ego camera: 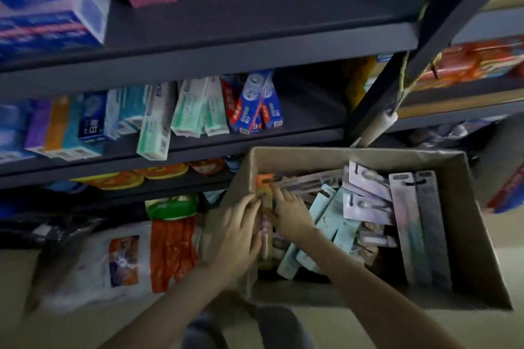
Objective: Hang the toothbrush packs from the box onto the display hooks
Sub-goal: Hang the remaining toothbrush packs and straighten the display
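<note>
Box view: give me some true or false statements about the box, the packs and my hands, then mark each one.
1. The left hand and right hand are both at the left end of the box. True.
2. The box is empty. False: many packs lie in it.
3. An orange-topped pack lies between the two hands. True.
4. The box sits on the top shelf. False: it sits low, in front of the shelves.
</note>
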The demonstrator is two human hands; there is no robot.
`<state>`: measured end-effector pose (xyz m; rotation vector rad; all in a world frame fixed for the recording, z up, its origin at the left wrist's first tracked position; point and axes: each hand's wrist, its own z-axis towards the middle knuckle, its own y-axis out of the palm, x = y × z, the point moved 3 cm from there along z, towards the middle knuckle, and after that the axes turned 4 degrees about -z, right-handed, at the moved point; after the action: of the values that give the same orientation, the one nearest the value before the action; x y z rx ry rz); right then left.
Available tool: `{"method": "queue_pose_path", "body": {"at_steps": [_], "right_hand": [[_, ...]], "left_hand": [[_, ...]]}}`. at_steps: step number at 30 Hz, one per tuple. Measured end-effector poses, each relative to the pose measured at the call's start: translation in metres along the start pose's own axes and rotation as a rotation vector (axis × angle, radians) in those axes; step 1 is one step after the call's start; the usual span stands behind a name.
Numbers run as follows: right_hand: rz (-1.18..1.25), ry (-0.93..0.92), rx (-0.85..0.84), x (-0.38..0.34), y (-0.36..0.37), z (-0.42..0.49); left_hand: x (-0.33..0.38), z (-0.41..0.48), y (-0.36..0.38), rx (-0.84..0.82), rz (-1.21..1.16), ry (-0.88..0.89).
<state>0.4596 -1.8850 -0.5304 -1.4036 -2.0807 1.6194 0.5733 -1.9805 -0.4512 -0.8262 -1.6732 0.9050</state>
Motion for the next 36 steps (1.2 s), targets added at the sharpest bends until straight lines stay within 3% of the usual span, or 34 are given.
{"method": "queue_pose_path", "body": {"at_steps": [4,8,15,22,27,33,36], "right_hand": [[0.043,0.183,0.072,-0.006,0.02,0.017],[0.063,0.221,0.08,-0.001,0.024,0.023],[0.739,0.361,0.275,0.029,0.001,-0.002],[0.982,0.288,0.392,0.035,-0.037,-0.033],[0.956,0.2,0.466,0.028,-0.073,-0.044],[0.94,0.017,0.251,0.024,-0.085,-0.054],[0.769,0.099,0.245,0.045,-0.068,-0.049]], "left_hand": [[-0.003,0.0,0.008,-0.046,0.141,0.0],[-0.005,0.002,0.008,-0.087,0.149,-0.001],[0.007,0.008,0.001,0.048,0.22,0.05],[0.049,0.033,0.009,0.093,0.243,-0.004],[0.073,0.05,0.017,0.021,0.164,-0.161],[0.069,0.064,0.009,0.04,0.099,-0.282],[0.067,0.058,-0.008,0.079,-0.05,-0.318]]}}
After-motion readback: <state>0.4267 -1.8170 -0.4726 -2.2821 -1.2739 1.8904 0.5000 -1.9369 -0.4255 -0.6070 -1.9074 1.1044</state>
